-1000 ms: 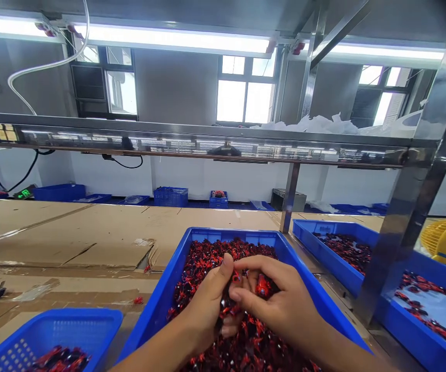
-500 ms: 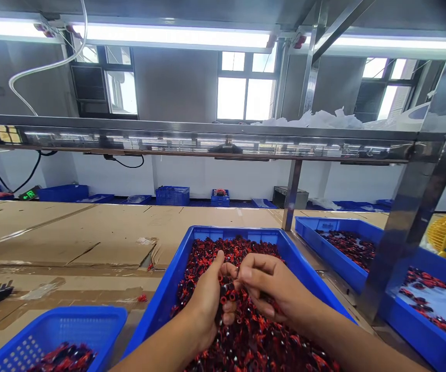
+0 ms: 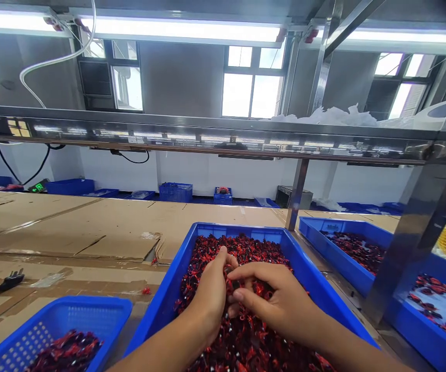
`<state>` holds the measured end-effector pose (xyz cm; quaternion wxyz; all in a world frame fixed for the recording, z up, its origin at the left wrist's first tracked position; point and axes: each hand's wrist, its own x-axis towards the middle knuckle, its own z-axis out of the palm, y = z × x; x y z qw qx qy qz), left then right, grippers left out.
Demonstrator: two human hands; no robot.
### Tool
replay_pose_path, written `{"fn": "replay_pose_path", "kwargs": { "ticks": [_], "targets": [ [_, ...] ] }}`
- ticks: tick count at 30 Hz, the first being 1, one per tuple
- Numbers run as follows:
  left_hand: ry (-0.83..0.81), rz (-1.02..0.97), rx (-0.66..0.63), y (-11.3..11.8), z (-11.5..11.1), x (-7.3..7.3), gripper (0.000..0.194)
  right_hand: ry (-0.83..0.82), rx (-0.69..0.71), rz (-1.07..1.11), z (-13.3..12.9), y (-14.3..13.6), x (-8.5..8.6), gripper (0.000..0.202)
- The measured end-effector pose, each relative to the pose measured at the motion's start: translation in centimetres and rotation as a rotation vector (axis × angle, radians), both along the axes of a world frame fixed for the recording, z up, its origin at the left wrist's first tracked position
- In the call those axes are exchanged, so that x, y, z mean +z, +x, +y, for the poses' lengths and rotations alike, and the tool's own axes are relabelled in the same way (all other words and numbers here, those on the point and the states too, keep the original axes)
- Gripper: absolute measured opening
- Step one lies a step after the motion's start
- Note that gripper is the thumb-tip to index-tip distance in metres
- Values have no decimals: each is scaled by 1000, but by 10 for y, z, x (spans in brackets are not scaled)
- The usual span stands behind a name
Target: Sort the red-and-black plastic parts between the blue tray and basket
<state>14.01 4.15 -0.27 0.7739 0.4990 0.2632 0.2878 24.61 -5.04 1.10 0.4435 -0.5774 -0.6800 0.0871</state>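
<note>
My left hand (image 3: 212, 293) is cupped on its side over a big blue tray (image 3: 169, 276). Its fingers curl round several small black-and-red parts, mostly hidden now behind my right hand. My right hand (image 3: 275, 297) meets it from the right, with thumb and forefinger closing on one small black-and-red part (image 3: 236, 284) at the left fingers. Below both hands, a heap of loose black-and-red parts (image 3: 251, 338), glossy with thin red prongs, fills the tray. Their exact kind is too small to make out.
At lower left stands a blue perforated basket (image 3: 104, 315) holding similar parts. Further blue trays (image 3: 337, 268) lie to the right, behind a metal post (image 3: 404, 240). A black plug (image 3: 11, 280) rests on the cardboard-covered table (image 3: 110, 219). A metal shelf beam (image 3: 191, 135) crosses above.
My right hand has shifted slightly left and lower, its thumb and forefinger now reaching in against the left fingers. The parts in my left palm are more covered. The view has turned a little left.
</note>
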Motion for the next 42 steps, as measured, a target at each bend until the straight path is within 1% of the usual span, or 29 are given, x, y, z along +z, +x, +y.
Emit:
{"fn": "replay_pose_path", "kwargs": {
  "ticks": [2,5,7,8,10,12,13,15,16,17,18,19,21,23,24,25,27,29,35,38,42],
  "targets": [
    [-28,-21,1,-1,-1,2,40,5,20,65,-1,0,2,19],
    [-76,-42,-32,-3,-1,4,38,21,21,132,-3,-1,2,19],
    [-107,-71,-56,-4,0,3,37,4,21,242,-2,-2,0,19],
    [-122,-89,-55,-4,1,3,36,-21,35,349,-1,-1,-1,19],
    [-149,-124,-41,-4,3,2,33,-96,95,660,2,1,-4,21],
    [-170,-148,-24,-4,5,1,30,-166,201,989,6,5,-7,24],
    [-175,-156,-17,-4,5,1,29,-194,257,1111,8,7,-8,24],
    [-176,-166,-1,-4,6,1,28,-232,332,1240,11,11,-9,25],
    [-173,-169,13,-4,6,2,28,-234,341,1247,12,12,-9,25],
    [-166,-171,30,-4,6,2,27,-225,322,1207,12,12,-9,26],
    [-156,-172,50,-4,5,3,27,-198,278,1116,12,12,-9,26],
    [-146,-171,74,-4,5,3,27,-153,218,967,11,11,-9,23],
    [-124,-163,117,-3,4,4,27,-32,90,534,9,9,-8,19],
    [-103,-151,130,-3,2,5,30,101,0,119,6,7,-7,29],
    [-92,-145,125,-2,2,5,31,157,-18,-23,5,6,-8,33],
    [-82,-140,114,-2,2,5,32,199,-25,-115,5,6,-8,33],
    [-66,-134,85,-2,1,5,33,237,-28,-192,5,6,-10,28],
    [-58,-124,61,-2,1,5,33,241,-31,-230,6,7,-13,23],
    [-78,-66,-31,-2,-2,5,46,169,-44,-339,6,11,-14,11],
    [-74,-45,-55,-2,-4,3,52,181,-41,-470,6,13,-12,11],
    [-51,14,-79,-1,0,-2,57,260,-32,-704,4,9,-9,15]
  ]
}}
